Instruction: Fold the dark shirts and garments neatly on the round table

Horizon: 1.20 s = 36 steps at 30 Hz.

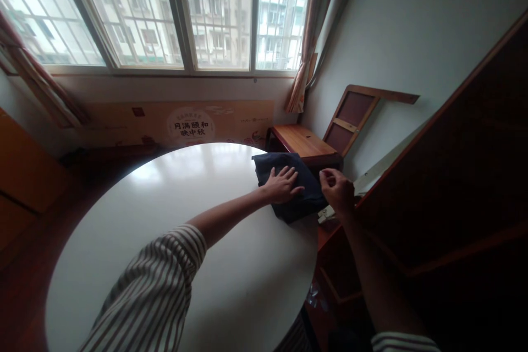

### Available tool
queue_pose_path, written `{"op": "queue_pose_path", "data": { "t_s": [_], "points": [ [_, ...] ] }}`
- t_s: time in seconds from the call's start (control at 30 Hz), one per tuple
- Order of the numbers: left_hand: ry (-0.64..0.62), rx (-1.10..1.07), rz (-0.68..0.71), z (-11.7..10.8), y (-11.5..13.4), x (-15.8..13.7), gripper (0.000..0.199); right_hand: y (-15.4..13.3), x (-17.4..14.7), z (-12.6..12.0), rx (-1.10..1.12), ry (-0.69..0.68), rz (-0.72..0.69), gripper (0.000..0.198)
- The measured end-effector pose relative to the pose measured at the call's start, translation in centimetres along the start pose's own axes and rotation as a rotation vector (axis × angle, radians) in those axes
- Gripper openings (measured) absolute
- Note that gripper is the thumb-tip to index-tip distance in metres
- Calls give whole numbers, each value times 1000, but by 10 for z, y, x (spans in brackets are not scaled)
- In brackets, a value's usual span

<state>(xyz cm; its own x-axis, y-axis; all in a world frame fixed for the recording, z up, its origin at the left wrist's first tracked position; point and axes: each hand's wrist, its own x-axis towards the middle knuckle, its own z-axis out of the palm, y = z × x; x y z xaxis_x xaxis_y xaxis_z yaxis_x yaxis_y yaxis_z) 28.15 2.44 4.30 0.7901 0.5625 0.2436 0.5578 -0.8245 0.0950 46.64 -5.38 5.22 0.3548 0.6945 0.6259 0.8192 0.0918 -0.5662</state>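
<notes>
A dark navy folded cloth (307,181) lies at the right edge of a round white table (165,220), partly reaching over the rim. My left hand (282,184) rests flat on the cloth with its fingers spread. Just off the cloth's right side is my right hand (339,192), its thumb and forefinger pinched together and the other fingers curled. Whether a bit of cloth or something thin is between those fingertips is too dark to make out.
Behind the table stands a low wooden stool or side table (303,141), with a wooden frame (350,113) leaning on the wall. A long printed box (231,118) lies under the barred window. Dark wooden furniture (433,192) rises close on the right.
</notes>
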Motion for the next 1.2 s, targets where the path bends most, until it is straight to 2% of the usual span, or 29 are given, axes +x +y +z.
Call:
{"op": "queue_pose_path", "data": {
  "t_s": [0.13,0.2,0.37,0.47,0.53,0.6,0.67,0.73,0.77,0.87,0.97,1.07,1.13,1.2],
  "points": [
    [55,-15,-21,20,15,-15,72,-36,38,35,-88,-542,-359,39],
    [107,0,-12,26,16,-19,70,-49,45,60,-146,-683,-427,34],
    [214,-10,54,40,31,-28,70,-58,50,102,-203,-775,-443,41],
    [184,-35,99,41,51,-39,68,-62,59,115,-320,-871,-397,48],
    [127,-75,170,34,63,-55,65,-74,65,119,-439,-927,-342,53],
    [61,-145,278,19,70,-81,59,-94,66,120,-520,-896,-335,53],
    [20,-210,390,1,68,-114,49,-119,59,117,-504,-757,-424,48],
    [41,-237,442,-17,52,-151,37,-144,42,112,-378,-601,-565,40],
    [77,-238,426,-24,38,-168,33,-155,30,110,-291,-559,-626,37],
    [212,-218,221,-39,-17,-210,26,-170,-10,114,-97,-583,-708,31],
    [278,-159,-93,-43,-78,-234,30,-159,-41,134,-51,-662,-741,30],
    [293,-81,-359,-38,-122,-247,36,-134,-55,159,47,-741,-763,33],
    [255,-49,-425,-31,-139,-254,37,-118,-59,172,130,-768,-720,35],
    [159,-44,-435,-24,-148,-260,44,-107,-62,178,164,-773,-652,41]
  ]
}}
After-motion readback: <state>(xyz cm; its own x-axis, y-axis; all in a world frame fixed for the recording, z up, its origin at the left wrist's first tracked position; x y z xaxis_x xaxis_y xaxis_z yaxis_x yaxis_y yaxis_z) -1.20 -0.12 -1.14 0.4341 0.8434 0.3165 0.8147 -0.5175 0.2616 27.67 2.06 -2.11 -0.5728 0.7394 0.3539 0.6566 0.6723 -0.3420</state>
